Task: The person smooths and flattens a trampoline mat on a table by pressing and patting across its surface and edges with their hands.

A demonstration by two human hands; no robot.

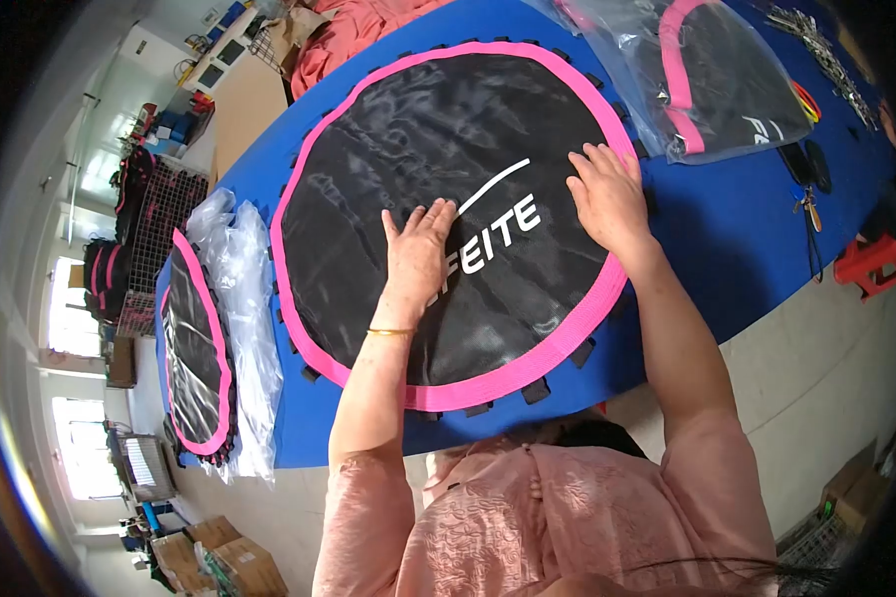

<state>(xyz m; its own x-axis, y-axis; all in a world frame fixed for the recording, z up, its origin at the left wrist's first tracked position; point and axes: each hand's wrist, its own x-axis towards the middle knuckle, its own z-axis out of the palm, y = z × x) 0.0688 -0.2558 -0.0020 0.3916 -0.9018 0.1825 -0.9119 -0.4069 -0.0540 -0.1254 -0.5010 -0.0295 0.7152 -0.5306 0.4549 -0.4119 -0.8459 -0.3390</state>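
A round black trampoline mat (368, 149) with a pink border and black tabs around its edge lies flat on a blue table. White lettering ending in "FEITE" runs across it, partly covered. My left hand (418, 254) rests on the mat over the start of the lettering, fingers spread, a gold bangle on the wrist. Near the right edge, my right hand (609, 194) lies flat on the mat with its fingertips by the pink border. Neither hand grips anything.
A folded mat (197, 348) and clear plastic bags (244, 328) lie at the table's left. Another mat in clear plastic (727, 90) is at the back right, near metal pieces (826, 55) and scissors-like tools (806, 169). A red stool (869, 264) stands at right.
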